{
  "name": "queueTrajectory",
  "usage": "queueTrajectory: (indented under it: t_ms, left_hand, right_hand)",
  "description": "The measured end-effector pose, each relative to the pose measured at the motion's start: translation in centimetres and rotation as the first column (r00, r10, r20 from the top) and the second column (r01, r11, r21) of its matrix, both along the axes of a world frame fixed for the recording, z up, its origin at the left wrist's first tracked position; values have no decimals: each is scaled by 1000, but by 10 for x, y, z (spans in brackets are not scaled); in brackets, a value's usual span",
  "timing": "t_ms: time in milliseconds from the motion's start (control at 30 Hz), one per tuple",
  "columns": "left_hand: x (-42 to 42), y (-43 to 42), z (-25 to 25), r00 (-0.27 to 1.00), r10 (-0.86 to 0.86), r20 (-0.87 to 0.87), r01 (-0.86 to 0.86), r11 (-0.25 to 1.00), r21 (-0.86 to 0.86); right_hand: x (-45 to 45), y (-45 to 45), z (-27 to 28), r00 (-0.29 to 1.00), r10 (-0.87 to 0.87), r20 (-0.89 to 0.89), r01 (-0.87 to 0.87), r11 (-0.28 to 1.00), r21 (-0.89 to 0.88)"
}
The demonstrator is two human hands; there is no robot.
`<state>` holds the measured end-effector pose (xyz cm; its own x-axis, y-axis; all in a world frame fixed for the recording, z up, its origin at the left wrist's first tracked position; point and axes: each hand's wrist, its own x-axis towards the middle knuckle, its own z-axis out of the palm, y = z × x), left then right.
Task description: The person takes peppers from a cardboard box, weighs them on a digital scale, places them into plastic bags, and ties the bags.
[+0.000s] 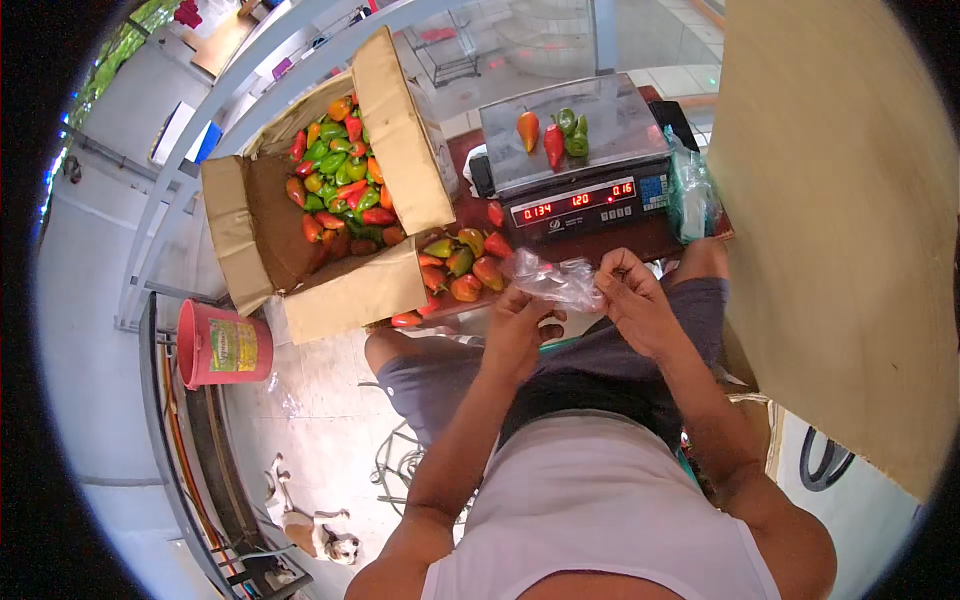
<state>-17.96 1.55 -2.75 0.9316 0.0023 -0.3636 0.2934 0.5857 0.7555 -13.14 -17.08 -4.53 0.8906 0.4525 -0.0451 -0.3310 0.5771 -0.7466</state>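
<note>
A clear plastic bag [553, 280] is stretched between my two hands above my lap. My left hand [516, 330] pinches its left end, fingers closed. My right hand [634, 300] has thumb and fingertips pressed together on its right end. Just beyond the bag stands a digital scale [590, 208] with red lit numbers. On its metal plate [610, 110] lie an orange pepper [527, 131], a red pepper [553, 146] and some green peppers [575, 134]. Close to my left hand, a loose pile of red, orange and green peppers [465, 262] rests on the dark red table.
An open cardboard box [405, 150] full of peppers stands at the left. A stack of plastic bags [692, 195] lies right of the scale. A pink bucket [222, 345] hangs at far left, a dog [312, 535] lies on the floor, and a tall brown board [835, 220] rises at my right.
</note>
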Motion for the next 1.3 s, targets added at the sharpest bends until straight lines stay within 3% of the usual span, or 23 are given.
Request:
queueTrajectory:
  t_ms: [133, 233, 333, 433, 533, 567, 600, 633, 667, 700, 733, 767, 800, 833, 867, 933, 967, 1033, 1067, 1133, 1200, 1267, 1300]
  left_hand:
    - [4, -4, -13, 993, 112, -28, -115, 985, -131]
    - [7, -6, -28, 987, 158, -11, -156, 964, -213]
    - [3, -3, -32, 997, 74, 24, -66, 969, -236]
    - [-2, -14, -9, 997, -42, -63, 65, 899, 433]
    - [9, 7, -44, 985, -174, 14, 56, 390, 919]
    - [14, 9, -52, 1000, 5, -11, 4, 713, 702]
    - [19, 8, -57, 982, 158, -103, -107, 917, 384]
    - [23, 6, -52, 935, 257, -245, -259, 966, 24]
    - [24, 5, -47, 939, 228, -256, -256, 963, -82]
    - [22, 2, -27, 943, 198, -266, -252, 950, -186]
    - [21, 1, -17, 947, 169, -272, -248, 925, -289]
    - [16, 2, -23, 980, 87, -180, -137, 949, -283]
    - [6, 2, -30, 996, -1, -90, -23, 964, -266]
    - [2, 3, -36, 996, -91, 3, 89, 967, -239]
    - [1, 2, -42, 995, -92, 43, 83, 981, 174]
    - [0, 0, -43, 987, -125, 102, -20, 534, 845]
    - [3, 1, -48, 997, -63, 53, -4, 605, 796]
    - [16, 3, -56, 997, 48, -60, 5, 739, 674]
    - [17, 5, -60, 990, 99, -97, -55, 924, 379]
    - [18, 7, -48, 967, 145, -208, -204, 932, -299]
    - [10, 0, -28, 987, 26, -159, -52, 985, -163]
    - [-1, -8, -22, 985, -142, -102, 141, 990, -16]
    - [0, -9, -29, 994, -110, -24, 112, 932, 345]
  right_hand:
    - [1, 7, -9, 999, -24, -26, 22, 997, -79]
    - [-4, 4, 8, 938, 88, 334, 134, 799, -586]
    - [11, -9, -8, 777, 40, 628, 511, 543, -667]
    - [26, -14, -15, 737, -111, 667, 641, 428, -637]
    - [24, -8, -29, 941, -170, 293, 316, 755, -575]
    - [17, -4, -32, 994, -109, -16, 100, 956, -277]
    - [15, -6, -26, 988, -27, -151, 9, 993, -118]
    - [12, -9, -14, 960, 74, -270, -62, 997, 54]
    - [9, -11, -8, 910, 191, -367, -110, 967, 232]
    - [11, -21, -36, 894, 365, -259, -240, 880, 411]
    - [12, -18, -44, 991, 133, -21, -135, 984, -114]
    - [13, -16, -51, 951, 37, 307, 146, 822, -551]
    - [13, -13, -49, 791, 109, 602, 499, 453, -738]
    - [15, -13, -37, 741, 30, 671, 637, 287, -716]
    - [17, -13, -41, 837, -71, 543, 515, 441, -735]
    - [20, -6, -37, 965, -168, 203, 260, 734, -627]
    - [10, 1, -35, 962, -162, -218, 66, 918, -392]
    - [4, 0, -38, 919, 67, -388, -28, 994, 106]
    - [3, -2, -40, 881, 203, -427, -44, 934, 354]
    - [8, -4, -39, 1000, -19, 2, 19, 942, -336]
    - [15, -8, -38, 878, 78, 471, 368, 519, -772]
    - [26, -15, -55, 842, -72, 535, 495, 498, -712]
    - [30, -17, -60, 814, -138, 565, 553, 485, -678]
